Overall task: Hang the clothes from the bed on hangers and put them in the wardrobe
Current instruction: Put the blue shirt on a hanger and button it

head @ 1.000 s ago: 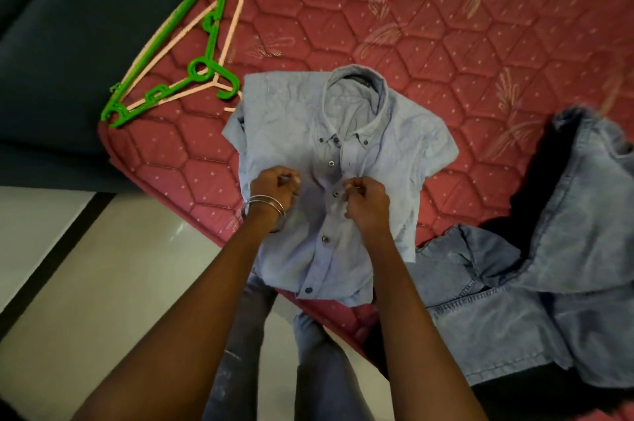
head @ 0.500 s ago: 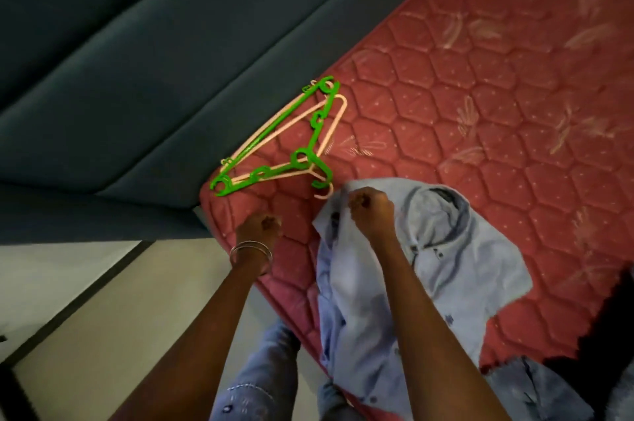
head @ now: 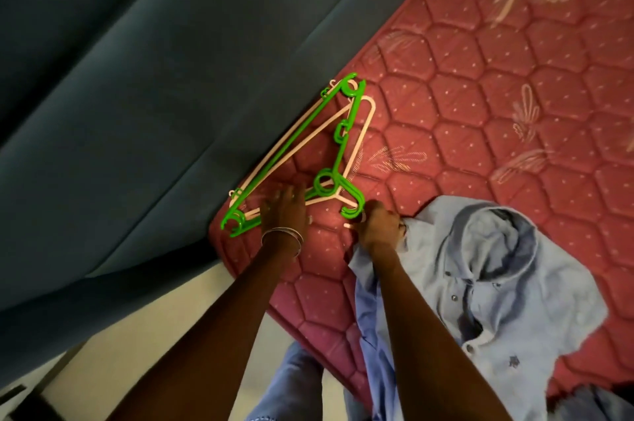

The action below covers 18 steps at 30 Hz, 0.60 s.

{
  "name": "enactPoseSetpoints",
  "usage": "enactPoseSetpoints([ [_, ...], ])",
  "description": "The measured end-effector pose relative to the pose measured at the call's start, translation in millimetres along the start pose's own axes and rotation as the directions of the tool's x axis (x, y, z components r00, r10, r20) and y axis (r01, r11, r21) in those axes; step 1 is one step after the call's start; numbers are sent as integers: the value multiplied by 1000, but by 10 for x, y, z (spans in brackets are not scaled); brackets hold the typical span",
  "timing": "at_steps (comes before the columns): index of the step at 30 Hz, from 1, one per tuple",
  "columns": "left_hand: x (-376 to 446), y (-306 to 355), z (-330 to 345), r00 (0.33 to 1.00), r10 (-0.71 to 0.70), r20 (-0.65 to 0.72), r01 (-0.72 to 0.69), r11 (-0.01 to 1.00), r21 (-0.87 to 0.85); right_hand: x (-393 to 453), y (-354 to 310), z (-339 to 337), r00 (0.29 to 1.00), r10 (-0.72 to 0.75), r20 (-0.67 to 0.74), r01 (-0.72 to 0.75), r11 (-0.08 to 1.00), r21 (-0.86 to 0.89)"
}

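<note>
Two hangers lie stacked at the mattress (head: 480, 84) corner, a bright green hanger (head: 338, 146) over a pale pink hanger (head: 363, 132). The left hand (head: 284, 208), fingers spread and relaxed, rests on them. Just right, the right hand (head: 379, 225) clutches the crumpled edge of a light blue buttoned shirt (head: 497, 283), which lies rumpled, collar up, on the near right of the red quilted bed.

Two hangers are lying stacked on the bed (head: 480, 84): one green hanger (head: 343, 132) and one pink hanger (head: 363, 132). One light blue shirt (head: 497, 283) is lying beside them. Two hands are showing: one left hand (head: 284, 208), one right hand (head: 377, 228).
</note>
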<state>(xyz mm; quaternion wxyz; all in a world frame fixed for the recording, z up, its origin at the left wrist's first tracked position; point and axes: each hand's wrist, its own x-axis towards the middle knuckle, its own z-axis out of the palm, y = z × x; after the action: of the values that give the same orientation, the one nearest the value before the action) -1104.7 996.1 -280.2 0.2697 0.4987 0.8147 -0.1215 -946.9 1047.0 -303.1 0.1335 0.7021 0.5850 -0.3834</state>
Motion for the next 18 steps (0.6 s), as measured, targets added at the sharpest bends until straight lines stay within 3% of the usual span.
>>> enactPoseSetpoints([
  [3,165,-5,110,998,-27,62,19,993,118,55,43,76,998,18,-53,-12,994,110],
  [7,314,-62,150,997,70,-32,-60,969,241,114,106,92,1000,0,-28,3,997,81],
  [10,501,-81,70,990,127,59,-133,983,129,224,101,46,999,13,-37,-13,1000,0],
  [15,451,-300,207,960,253,-122,-258,966,-28,173,150,189,999,-21,-28,20,999,-48],
  [18,407,-335,148,944,225,-239,-263,955,-136,143,96,181,998,-30,-58,23,994,-104],
])
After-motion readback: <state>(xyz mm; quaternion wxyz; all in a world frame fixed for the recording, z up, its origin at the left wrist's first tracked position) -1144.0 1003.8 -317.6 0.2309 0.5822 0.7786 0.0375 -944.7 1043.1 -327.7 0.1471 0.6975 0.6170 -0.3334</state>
